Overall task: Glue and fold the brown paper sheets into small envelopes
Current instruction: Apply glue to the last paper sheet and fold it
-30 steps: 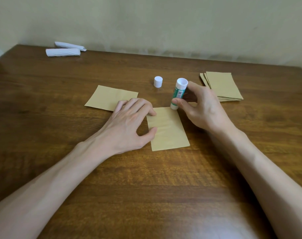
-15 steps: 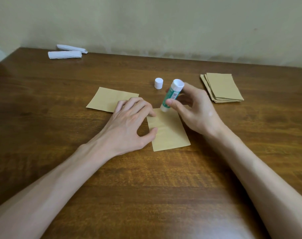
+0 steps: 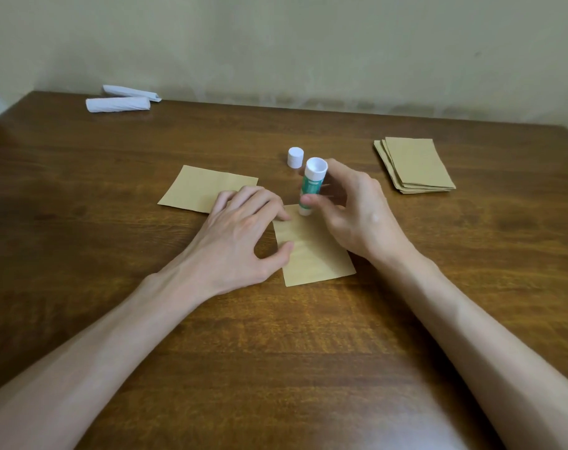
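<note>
The fingers (image 3: pixel 347 173) of the right hand (image 3: pixel 360 219) were curled round a green-and-white glue stick (image 3: pixel 311 186), thumb on its near side. They held it nearly upright, with its lower end touching the far edge of the brown paper sheet (image 3: pixel 315 254). The left hand (image 3: pixel 240 232) gripped nothing. Its arched fingertips and thumb pressed down on the sheet's left edge and pinned it to the wooden table (image 3: pixel 276 352).

The step in hand looked like running glue along that far edge. To do it well, the stick should travel in one light, even pass close to the edge, moving away from the pinning fingers so the thin paper does not drag or buckle. The left fingertips sat just beside the stick's end, so they risked catching glue.

The stick's white cap (image 3: pixel 295 157) stood just behind it. Another brown sheet (image 3: pixel 201 188) lay to the left, partly under the left hand. A stack of brown sheets (image 3: pixel 415 164) lay well apart on the right.
</note>
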